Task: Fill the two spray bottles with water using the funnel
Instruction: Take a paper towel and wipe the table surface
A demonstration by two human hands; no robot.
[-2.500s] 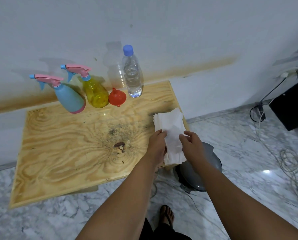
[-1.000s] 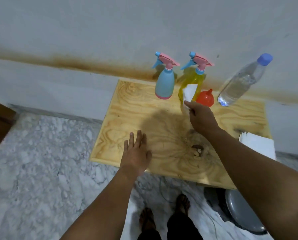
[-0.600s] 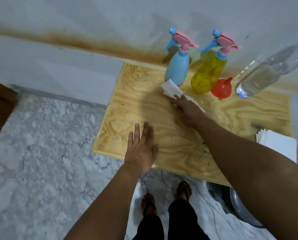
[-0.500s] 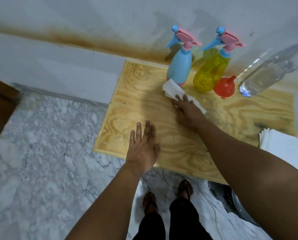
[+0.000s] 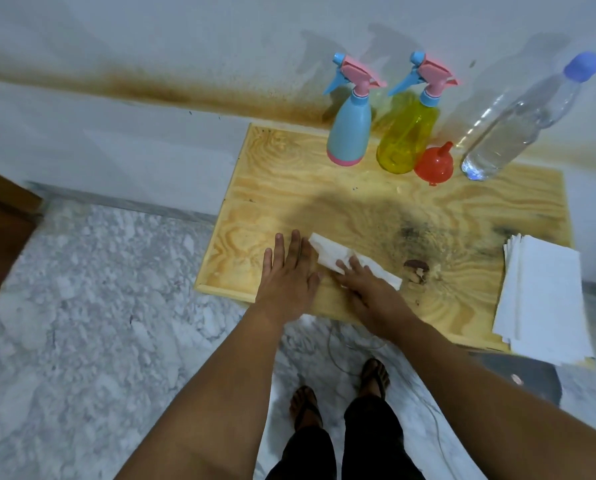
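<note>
Well beyond both hands, by the wall, stand 2 spray bottles — a blue one and a yellow one — with the red funnel and water bottle to their right. Nearer, the right hand presses a white tissue flat on the wooden table; the left hand rests flat just beside it, fingers straight. A tissue stack lies well right of the right hand.

Along the back of the surface, against the wall, stand two spray bottles, then a funnel and a water bottle to their right. A paper stack overhangs the right edge. Both hands rest near the front edge, the right on a tissue.
</note>
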